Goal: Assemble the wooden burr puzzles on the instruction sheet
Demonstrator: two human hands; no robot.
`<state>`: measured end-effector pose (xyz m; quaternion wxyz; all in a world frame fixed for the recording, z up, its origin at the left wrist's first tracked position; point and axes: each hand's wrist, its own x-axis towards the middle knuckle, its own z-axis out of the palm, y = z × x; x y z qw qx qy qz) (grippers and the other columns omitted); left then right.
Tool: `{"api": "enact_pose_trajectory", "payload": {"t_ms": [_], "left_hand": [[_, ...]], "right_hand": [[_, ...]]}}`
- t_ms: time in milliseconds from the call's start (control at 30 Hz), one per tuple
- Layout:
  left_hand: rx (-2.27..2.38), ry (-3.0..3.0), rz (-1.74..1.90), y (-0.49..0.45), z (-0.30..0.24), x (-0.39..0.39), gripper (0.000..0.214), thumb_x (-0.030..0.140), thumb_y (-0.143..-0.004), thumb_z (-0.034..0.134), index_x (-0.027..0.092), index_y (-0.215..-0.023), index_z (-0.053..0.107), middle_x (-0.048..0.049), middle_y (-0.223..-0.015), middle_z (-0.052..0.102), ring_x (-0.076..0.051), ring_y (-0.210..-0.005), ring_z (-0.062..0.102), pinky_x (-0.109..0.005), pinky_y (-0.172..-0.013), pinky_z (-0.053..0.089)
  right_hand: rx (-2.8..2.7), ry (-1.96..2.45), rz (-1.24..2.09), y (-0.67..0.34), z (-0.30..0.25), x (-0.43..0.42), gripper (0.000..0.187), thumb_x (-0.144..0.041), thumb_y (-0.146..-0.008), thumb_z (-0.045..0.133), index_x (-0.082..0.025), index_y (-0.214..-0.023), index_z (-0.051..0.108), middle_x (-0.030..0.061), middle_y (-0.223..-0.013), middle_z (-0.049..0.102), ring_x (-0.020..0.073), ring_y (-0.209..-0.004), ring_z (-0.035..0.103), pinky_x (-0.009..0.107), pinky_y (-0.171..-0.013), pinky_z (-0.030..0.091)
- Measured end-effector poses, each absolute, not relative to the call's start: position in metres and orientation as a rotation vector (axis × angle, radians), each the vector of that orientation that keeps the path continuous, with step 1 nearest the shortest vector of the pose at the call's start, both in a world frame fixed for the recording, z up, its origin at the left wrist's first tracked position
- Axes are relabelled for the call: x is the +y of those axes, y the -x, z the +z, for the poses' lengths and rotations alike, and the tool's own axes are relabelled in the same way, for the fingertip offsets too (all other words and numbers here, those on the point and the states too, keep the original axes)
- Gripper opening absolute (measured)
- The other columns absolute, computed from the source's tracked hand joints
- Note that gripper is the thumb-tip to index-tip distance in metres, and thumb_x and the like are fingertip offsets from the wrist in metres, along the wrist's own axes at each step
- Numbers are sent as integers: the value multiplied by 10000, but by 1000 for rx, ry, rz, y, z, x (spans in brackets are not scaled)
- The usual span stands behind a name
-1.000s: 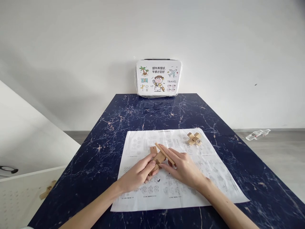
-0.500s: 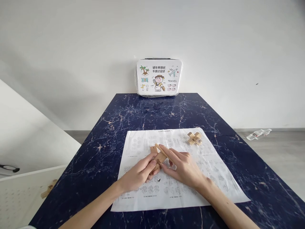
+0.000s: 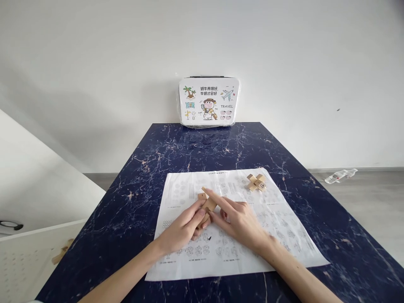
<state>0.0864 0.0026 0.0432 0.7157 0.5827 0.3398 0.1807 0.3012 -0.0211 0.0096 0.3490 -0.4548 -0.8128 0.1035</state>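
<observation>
Light wooden puzzle blocks (image 3: 211, 205) are held together between my two hands above a printed sheet (image 3: 176, 269). My left hand (image 3: 188, 222) is closed around the lower left part of them, thumb on top. From the upper right, my right hand (image 3: 236, 216) grips the blocks with its thumb below and its fingers laid along a slanting wooden piece (image 3: 205, 190). One block end (image 3: 202, 196) with a small dark mark sticks out past my left fingers. How the pieces join is partly hidden by my fingers.
An interlocked wooden cross puzzle (image 3: 256, 183) rests on the sheet's upper right. Against the wall, a white cartoon case (image 3: 210, 102) stands at the back of the dark blue marbled table (image 3: 195, 147). Lower left, wooden pieces (image 3: 62, 251) lie beyond the table edge; plastic bottles (image 3: 341, 176) lie on the floor.
My right fingers have tilted slightly and the slanting piece has shifted a little up and left. Both hands keep hold of the blocks. The whole view has moved slightly.
</observation>
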Motion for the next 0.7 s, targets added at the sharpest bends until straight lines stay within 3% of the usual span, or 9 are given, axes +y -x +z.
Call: {"api": "enact_pose_trajectory", "payload": {"t_ms": [67,233,533,700], "left_hand": [[765,-1295,413,-86,42,2,465,554,-1120,430,230,-1450,479,31,-848,446,-116,-628,306,-287,-571,262],[756,-1310,408,-86,42,1,463,554,-1126,414,231,-1451,473,36,-841,440,-110,-614,284,-284,-558,244],[732,-1317,376,-85,44,2,429,531,-1128,419,214,-1406,497,38,-829,436,-110,-611,282,-287,-563,252],[716,-1309,388,-86,43,3,428,540,-1119,437,218,-1392,508,39,-822,438,-110,-602,265,-281,-550,240]], "right_hand": [[-2055,1191,307,-300,8,-21,603,-353,-1117,488,-313,-1689,300,23,-811,712,180,-550,638,313,-500,526],[-2019,1168,394,-299,4,-22,579,-330,-1103,518,-326,-1660,359,34,-874,726,172,-560,652,319,-521,556],[-2067,1050,331,-303,8,-21,646,-286,-1105,519,-367,-1701,283,33,-883,763,193,-565,681,328,-495,573],[-2069,984,311,-300,4,-21,689,-259,-1112,498,-449,-1709,211,41,-1162,817,252,-705,792,403,-604,658]]}}
